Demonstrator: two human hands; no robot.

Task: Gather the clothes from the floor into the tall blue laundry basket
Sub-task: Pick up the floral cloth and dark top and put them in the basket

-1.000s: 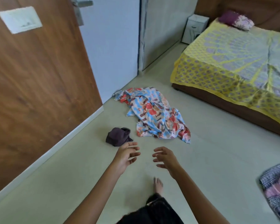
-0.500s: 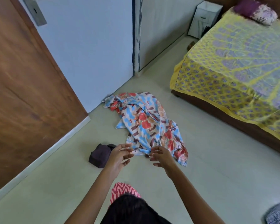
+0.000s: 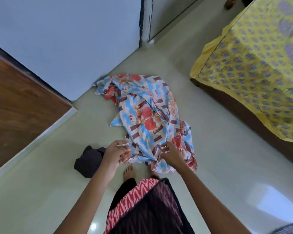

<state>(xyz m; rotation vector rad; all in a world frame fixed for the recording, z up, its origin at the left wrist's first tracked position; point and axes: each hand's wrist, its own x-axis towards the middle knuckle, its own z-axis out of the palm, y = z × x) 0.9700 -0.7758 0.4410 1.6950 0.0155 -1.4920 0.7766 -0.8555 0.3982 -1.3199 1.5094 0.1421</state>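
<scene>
Cotton in blue, red and brown, the floral cloth (image 3: 147,119) lies crumpled on the floor (image 3: 218,149) at twelve o'clock from her feet. A second ago both hands hung empty; now the left hand (image 3: 116,153) and right hand (image 3: 171,154) have reached its near edge, fingers (image 3: 164,146) pinching folds. A dark garment (image 3: 90,163) waits at nine o'clock. No basket shows, so the gathering is only beginning.
</scene>
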